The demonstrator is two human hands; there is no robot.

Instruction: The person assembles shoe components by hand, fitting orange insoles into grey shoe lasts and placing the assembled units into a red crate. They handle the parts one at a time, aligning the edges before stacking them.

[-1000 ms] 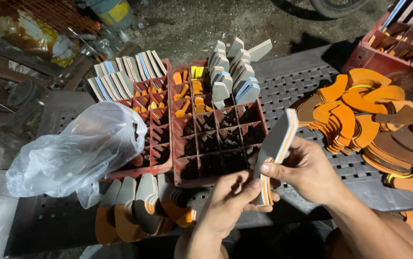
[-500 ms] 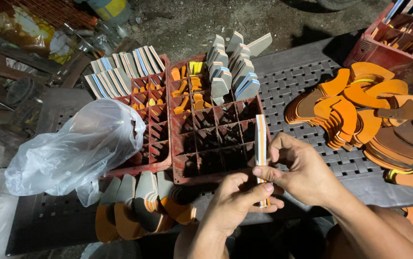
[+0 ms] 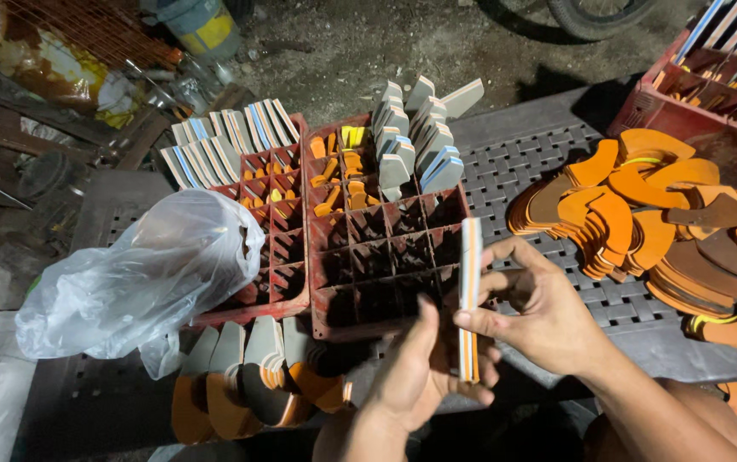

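Hands meet at six o'clock: the right hand (image 3: 548, 321) pinches a thin layered sole-shaped piece with white, orange and blue edges (image 3: 469, 295), held upright on edge, while the left hand (image 3: 420, 368) closes round its lower end, fingers partly hidden. Just at ten o'clock of it stands the red plastic compartment crate (image 3: 368, 257); orange and brown sole cutouts (image 3: 659, 222) pile at three o'clock, and a clear plastic bag (image 3: 142, 278) lies at nine.

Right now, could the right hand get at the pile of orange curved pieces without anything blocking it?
Probably yes: the pile of orange curved pieces lies open on the grey mat just beyond the right hand, nothing between, though both hands grip the layered strip.
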